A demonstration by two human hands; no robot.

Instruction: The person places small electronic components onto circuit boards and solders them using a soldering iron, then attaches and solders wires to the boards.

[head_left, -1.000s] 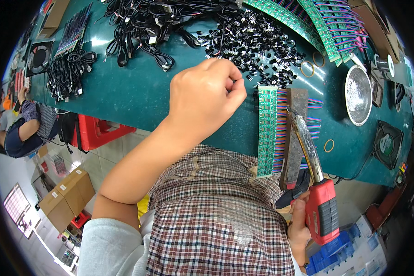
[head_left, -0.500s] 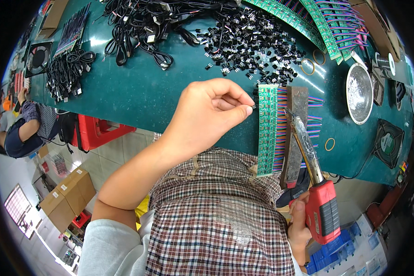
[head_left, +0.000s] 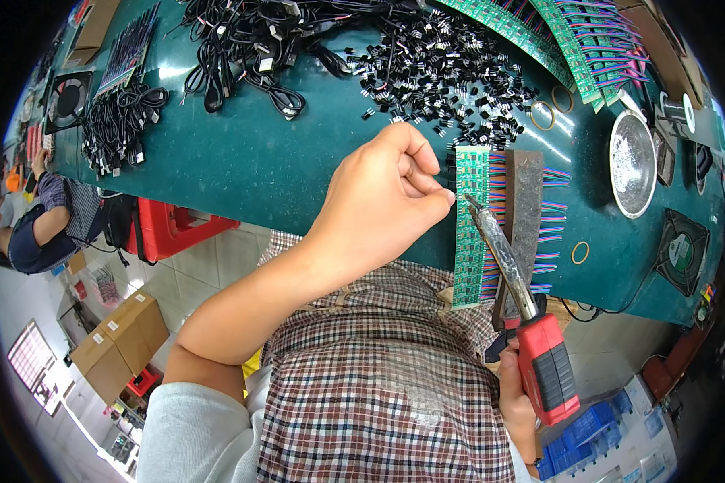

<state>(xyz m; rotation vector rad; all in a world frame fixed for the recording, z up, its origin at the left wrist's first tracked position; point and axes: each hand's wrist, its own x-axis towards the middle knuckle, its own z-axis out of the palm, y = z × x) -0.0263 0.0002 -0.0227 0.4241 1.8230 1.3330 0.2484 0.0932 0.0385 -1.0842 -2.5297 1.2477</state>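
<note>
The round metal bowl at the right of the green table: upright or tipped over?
Upright. The round metal bowl sits mouth-up on the green table, its shiny inside and full rim showing.

Packages only, no readable screens or signs in view. Two brown cardboard boxes (head_left: pixel 121 338) sit on the floor lower left, rectangular, side by side, flaps closed. Small red crate (head_left: pixel 142 380) just beside them, lower down. Flat brown cardboard sheets (head_left: pixel 97 28) lie at the tabletop's far-left corner. More brown cardboard (head_left: pixel 648 36) at the far-right corner, partly cut off by the rim. Blue crates (head_left: pixel 600 423) stacked on the floor lower right, with pale packs (head_left: pixel 648 463) near them, too blurred to tell apart.
</note>
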